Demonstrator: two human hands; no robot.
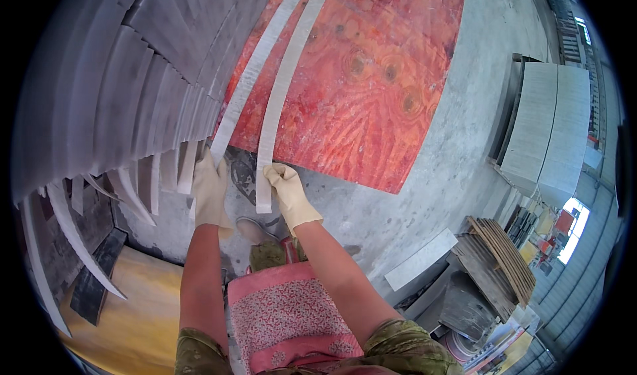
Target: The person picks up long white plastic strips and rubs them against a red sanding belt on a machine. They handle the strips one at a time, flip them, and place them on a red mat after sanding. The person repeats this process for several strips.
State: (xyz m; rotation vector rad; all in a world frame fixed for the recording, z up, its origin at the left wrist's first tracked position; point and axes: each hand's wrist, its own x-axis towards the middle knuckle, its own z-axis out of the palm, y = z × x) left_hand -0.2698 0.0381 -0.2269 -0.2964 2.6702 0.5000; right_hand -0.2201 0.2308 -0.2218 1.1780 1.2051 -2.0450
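Both of my hands wear cream rubber gloves. My right hand [290, 194] pinches the edge of a long, flat pale strip [277, 103] close to its near end, which sticks out past the fingers. My left hand [211, 192] is closed at the near end of a second pale strip [255, 76], with its fingertips partly hidden. Both strips run away from me, side by side, over a large red wood-grained sheet [371, 96]. The strip in my left hand lies along the sheet's left side.
On the left stands a tall stack of grey sheets [86, 76], with curved loose strips [79, 242] hanging under it. A yellow sheet [146, 295] lies below. At right are a stack of pale boards [544, 123], a wooden pallet [497, 262] and a white board [421, 259] on the concrete floor [464, 156].
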